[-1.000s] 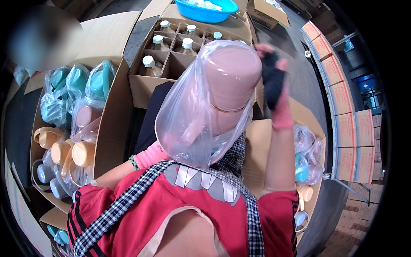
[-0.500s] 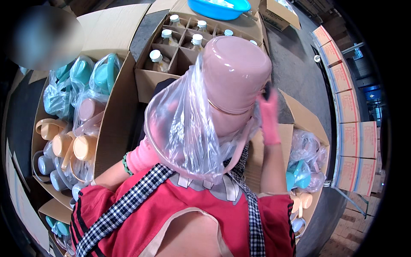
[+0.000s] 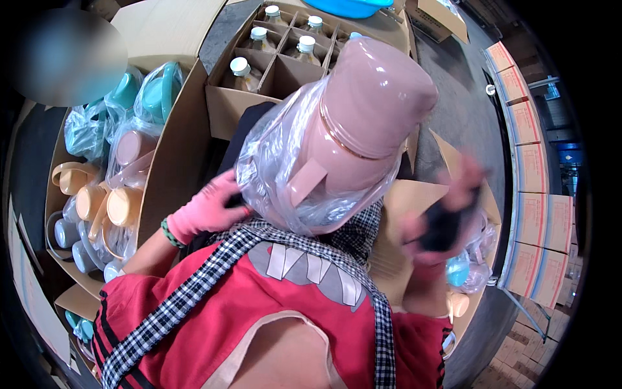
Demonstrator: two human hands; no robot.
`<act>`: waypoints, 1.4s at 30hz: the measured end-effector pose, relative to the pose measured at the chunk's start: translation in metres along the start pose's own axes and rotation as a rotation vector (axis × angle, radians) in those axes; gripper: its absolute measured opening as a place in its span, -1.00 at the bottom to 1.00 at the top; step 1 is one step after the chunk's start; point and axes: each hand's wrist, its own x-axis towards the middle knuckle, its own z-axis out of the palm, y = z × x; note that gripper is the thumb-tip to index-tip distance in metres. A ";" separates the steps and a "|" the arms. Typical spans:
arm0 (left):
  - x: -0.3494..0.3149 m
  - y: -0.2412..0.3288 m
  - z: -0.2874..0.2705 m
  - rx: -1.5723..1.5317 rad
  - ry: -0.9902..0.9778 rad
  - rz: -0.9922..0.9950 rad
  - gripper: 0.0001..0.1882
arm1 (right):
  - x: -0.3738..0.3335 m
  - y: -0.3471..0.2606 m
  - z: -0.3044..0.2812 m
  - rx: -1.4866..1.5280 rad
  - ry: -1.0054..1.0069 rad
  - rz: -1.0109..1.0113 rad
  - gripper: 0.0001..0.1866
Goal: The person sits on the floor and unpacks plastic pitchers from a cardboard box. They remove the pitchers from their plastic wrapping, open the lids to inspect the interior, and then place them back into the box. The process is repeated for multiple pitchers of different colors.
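Observation:
A glossy pink vacuum jug (image 3: 382, 97) leans to the right above my lap, its base end up. Clear plastic bagging (image 3: 278, 162) wraps its lower part, and a pink handle (image 3: 308, 183) shows through the film. My left hand (image 3: 206, 211), in a pink glove with a dark palm, is at the bag's left edge with fingers apart; whether it touches the film is unclear. To the right of the jug, away from it, my right hand (image 3: 447, 217) is smeared by motion. Its glove is pink with a black palm, and its finger pose is unclear.
At left, an open carton (image 3: 172, 149) holds bagged teal, pink, peach and grey jugs. Ahead, a divided box (image 3: 227, 107) contains glass bottles with white caps. Another carton (image 3: 402, 201) with bagged jugs stands right. A blue basin (image 3: 350, 6) lies beyond; stacked cartons (image 3: 534, 207) line the far right.
The jug has tipped to the right, and the bagging sits closer around it. My left hand has come into view on the left. My right hand has moved away from the jug, rightward and down.

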 end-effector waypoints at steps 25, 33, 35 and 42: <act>0.093 -0.020 -0.019 -0.495 0.106 -0.263 -0.44 | 0.120 0.004 0.024 -0.395 -1.036 0.222 -0.10; 0.105 -0.041 -0.021 -0.491 0.098 -0.303 -0.59 | 0.123 0.014 0.009 -0.349 -1.145 0.307 0.03; 0.105 -0.036 -0.023 -0.406 0.207 -0.389 -0.61 | 0.127 0.009 0.019 -0.403 -1.142 0.474 -0.02; 0.112 -0.041 -0.029 -0.061 0.211 -0.401 -0.61 | 0.130 0.015 0.009 -0.220 -1.099 0.223 -0.16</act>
